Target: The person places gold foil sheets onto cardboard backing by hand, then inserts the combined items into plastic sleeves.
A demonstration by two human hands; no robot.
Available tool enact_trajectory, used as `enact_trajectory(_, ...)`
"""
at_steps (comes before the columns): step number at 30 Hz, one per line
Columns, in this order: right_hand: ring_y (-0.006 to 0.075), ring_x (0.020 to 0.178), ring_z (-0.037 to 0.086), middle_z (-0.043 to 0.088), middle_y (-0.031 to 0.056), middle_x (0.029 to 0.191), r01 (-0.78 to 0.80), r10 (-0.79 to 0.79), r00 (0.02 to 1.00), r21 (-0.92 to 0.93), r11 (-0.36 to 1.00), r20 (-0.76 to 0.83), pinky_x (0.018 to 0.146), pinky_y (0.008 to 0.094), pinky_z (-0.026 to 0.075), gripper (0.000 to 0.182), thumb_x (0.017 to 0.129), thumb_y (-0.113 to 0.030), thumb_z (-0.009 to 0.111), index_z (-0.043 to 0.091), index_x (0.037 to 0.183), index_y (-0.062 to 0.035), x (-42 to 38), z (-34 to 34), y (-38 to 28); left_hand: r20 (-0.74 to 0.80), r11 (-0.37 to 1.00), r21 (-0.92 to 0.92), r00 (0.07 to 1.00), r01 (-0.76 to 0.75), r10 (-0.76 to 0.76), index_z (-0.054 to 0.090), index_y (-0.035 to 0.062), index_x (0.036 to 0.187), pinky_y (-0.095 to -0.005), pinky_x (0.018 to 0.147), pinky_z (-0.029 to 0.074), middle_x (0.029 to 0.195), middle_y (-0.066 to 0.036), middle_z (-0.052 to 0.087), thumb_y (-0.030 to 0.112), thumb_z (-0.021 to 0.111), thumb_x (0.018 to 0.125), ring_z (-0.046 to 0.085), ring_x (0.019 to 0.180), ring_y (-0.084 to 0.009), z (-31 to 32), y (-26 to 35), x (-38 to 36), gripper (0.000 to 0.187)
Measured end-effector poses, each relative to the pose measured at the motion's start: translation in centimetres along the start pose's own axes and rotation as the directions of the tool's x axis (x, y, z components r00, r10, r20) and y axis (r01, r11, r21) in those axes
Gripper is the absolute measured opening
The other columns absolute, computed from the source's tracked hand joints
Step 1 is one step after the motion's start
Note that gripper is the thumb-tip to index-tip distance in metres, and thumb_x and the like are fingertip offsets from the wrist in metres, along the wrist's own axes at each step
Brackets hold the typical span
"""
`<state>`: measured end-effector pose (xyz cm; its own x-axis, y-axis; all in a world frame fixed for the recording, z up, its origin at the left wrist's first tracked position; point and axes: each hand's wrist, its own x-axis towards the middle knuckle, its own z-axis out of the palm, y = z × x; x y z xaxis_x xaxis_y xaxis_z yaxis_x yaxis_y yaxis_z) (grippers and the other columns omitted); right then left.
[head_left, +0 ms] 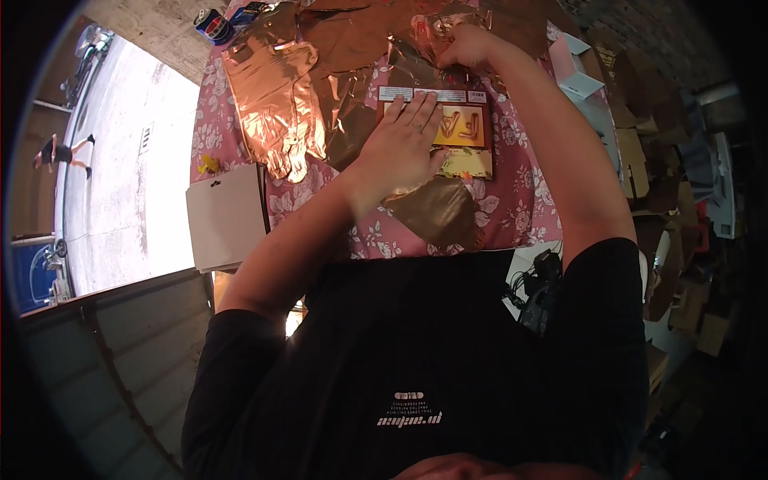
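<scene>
My left hand [404,132] lies flat with fingers stretched over a printed packaging card [468,124], which shows balloon-like letters on yellow and has a white label strip along its far edge. Farther off, my right hand [468,48] has its fingers bent down and closed on a crumpled, shiny copper-coloured foil balloon [432,32]. The fingertips are partly hidden. Flat copper foil balloons [276,96] spread over the left and far parts of the table. A darker gold foil piece [436,210] lies between the card and my body.
A pink flowered cloth [528,196] covers the table. At its left edge are a pale cardboard sheet [226,218] and a small yellow item [209,164]. A dark blue can [214,26] stands far left, a white open box [574,64] far right. Cardboard boxes [632,164] crowd the right side.
</scene>
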<state>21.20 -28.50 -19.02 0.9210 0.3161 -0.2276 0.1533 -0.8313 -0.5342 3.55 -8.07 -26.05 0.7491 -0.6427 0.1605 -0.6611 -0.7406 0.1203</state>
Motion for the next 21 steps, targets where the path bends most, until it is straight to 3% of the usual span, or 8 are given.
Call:
enact_trajectory(4,0.0221,0.089,0.075,0.08,0.0131,0.1,0.109,-0.118,0.992,0.181,0.977,0.035,0.08,0.0381,0.059,0.04,0.086,-0.01,0.084,0.073,0.121,0.0027,-0.2,0.5,1.3,0.0,1.0,-0.004,1.0,0.003,-0.003,0.035,-0.0043,0.165,-0.0512,0.135,0.012,0.175,-0.023,0.031,0.05,0.045,0.11,0.024,0.165,-0.0343,-0.2,0.0,-0.1,0.079)
enact_trajectory(6,0.0205,0.09,0.073,0.079,0.0117,0.101,0.32,-0.318,0.947,0.055,0.946,-0.042,0.082,0.0364,0.058,0.036,0.09,-0.012,0.082,0.072,0.123,0.0007,-0.3,0.7,2.0,0.014,1.0,-0.007,1.0,0.01,-0.01,0.033,-0.0041,0.166,-0.0508,0.135,0.012,0.175,-0.023,0.03,0.049,0.047,0.109,0.023,0.165,-0.0342,-0.4,0.1,0.0,0.079)
enact_trajectory(9,0.0184,0.089,0.071,0.078,0.0124,0.1,0.366,-0.362,0.91,-0.017,0.93,-0.201,0.083,0.0355,0.057,0.028,0.095,-0.012,0.079,0.073,0.119,0.0007,-2.1,1.4,2.0,0.026,1.0,-0.013,1.0,0.014,-0.014,0.031,-0.0041,0.167,-0.0507,0.136,0.011,0.175,-0.024,0.029,0.049,0.049,0.109,0.022,0.166,-0.0344,-0.6,0.2,0.1,0.08)
enact_trajectory(17,0.023,0.089,0.074,0.079,0.0149,0.102,0.239,-0.231,0.965,0.054,0.97,-0.127,0.084,0.0371,0.058,0.024,0.097,-0.015,0.076,0.077,0.118,-0.0037,-8.1,3.2,2.0,0.034,0.999,-0.035,0.999,0.008,-0.006,0.034,-0.005,0.165,-0.0514,0.136,0.01,0.176,-0.024,0.028,0.049,0.051,0.108,0.02,0.166,-0.0345,-0.3,0.0,0.0,0.08)
enact_trajectory(18,0.0279,0.09,0.076,0.079,0.0148,0.104,0.285,-0.261,0.947,0.117,0.951,-0.188,0.082,0.039,0.058,0.024,0.096,-0.02,0.077,0.079,0.118,-0.009,-8.9,3.8,2.0,-0.07,1.0,0.009,0.997,-0.025,0.025,0.041,-0.0055,0.161,-0.0529,0.133,0.016,0.17,-0.024,0.038,0.05,0.05,0.108,0.03,0.161,-0.0344,0.1,-0.1,-0.1,0.076)
enact_trajectory(19,0.023,0.099,0.077,0.081,0.0144,0.11,0.285,-0.259,0.944,0.109,0.952,-0.206,0.092,0.0344,0.059,0.036,0.094,-0.002,0.069,0.077,0.128,-0.0067,-9.8,4.5,2.0,-0.171,0.997,0.056,0.983,-0.053,0.062,0.049,-0.006,0.156,-0.0544,0.131,0.023,0.163,-0.025,0.048,0.05,0.049,0.108,0.04,0.157,-0.0342,0.6,-0.2,-0.2,0.074)
enact_trajectory(20,0.023,0.099,0.077,0.081,0.0144,0.11,0.284,-0.258,0.944,0.11,0.952,-0.207,0.092,0.0344,0.059,0.036,0.094,-0.002,0.069,0.077,0.128,-0.0067,-10.7,5.0,1.7,-0.17,0.997,0.056,0.983,-0.055,0.063,0.049,-0.006,0.156,-0.0544,0.131,0.023,0.163,-0.025,0.048,0.05,0.049,0.108,0.04,0.157,-0.0342,-0.3,-0.1,0.0,0.074)
enact_trajectory(21,0.0272,0.103,0.077,0.08,0.0147,0.114,0.331,-0.329,0.912,-0.032,0.943,-0.244,0.093,0.0362,0.059,0.041,0.09,0.001,0.067,0.076,0.129,-0.0072,-11.6,5.4,1.4,0.073,1.0,0.003,0.997,-0.015,0.014,0.06,-0.0037,0.143,-0.0556,0.125,0.031,0.146,-0.023,0.061,0.05,0.05,0.108,0.052,0.143,-0.0338,-2.0,0.2,0.3,0.065)
